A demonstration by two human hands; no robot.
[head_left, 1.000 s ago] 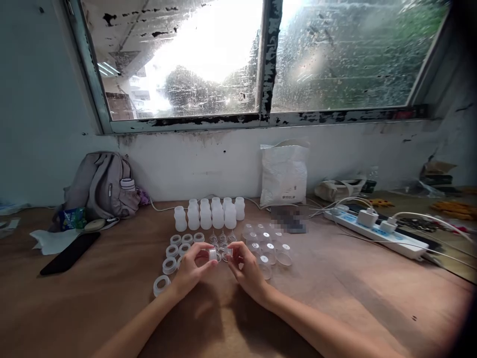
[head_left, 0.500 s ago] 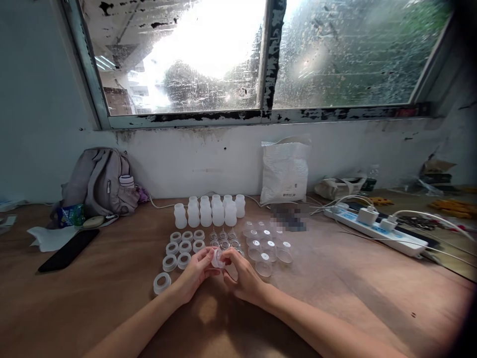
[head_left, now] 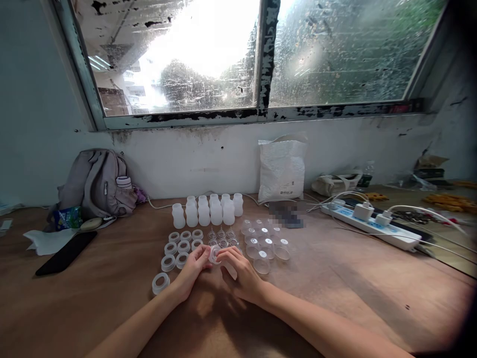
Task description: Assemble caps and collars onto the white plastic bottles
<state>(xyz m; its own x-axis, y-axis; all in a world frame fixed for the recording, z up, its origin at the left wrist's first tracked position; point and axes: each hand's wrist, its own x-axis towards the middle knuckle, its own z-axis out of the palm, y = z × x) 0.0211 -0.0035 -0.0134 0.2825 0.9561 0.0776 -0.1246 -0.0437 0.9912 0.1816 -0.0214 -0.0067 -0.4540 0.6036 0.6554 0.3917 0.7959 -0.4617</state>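
Note:
Near the front middle of the table, my left hand [head_left: 196, 269] grips a translucent baby bottle collar ring [head_left: 214, 254] between thumb and fingers. My right hand [head_left: 238, 271] is curled against the ring's right side, its fingertips on the ring and its thumb lower down. Whether a teat sits inside the ring is too small to tell. Left of my hands stand rows of similar collar rings [head_left: 168, 262]. Just behind my fingers are clear bottle teats [head_left: 222, 242], partly hidden. Several clear dome caps [head_left: 262, 263] with white tops stand to the right.
White baby bottles [head_left: 203, 213] stand in rows behind the parts. A white plastic bag [head_left: 281, 171] leans on the wall. At left are a grey backpack [head_left: 99, 184] and a black phone [head_left: 67, 253]. A power strip [head_left: 372, 226] with cables lies at right.
My right fingers have shifted across the collar ring, which now shows more of its opening. The whole view has moved slightly, so the table things appear a little further left.

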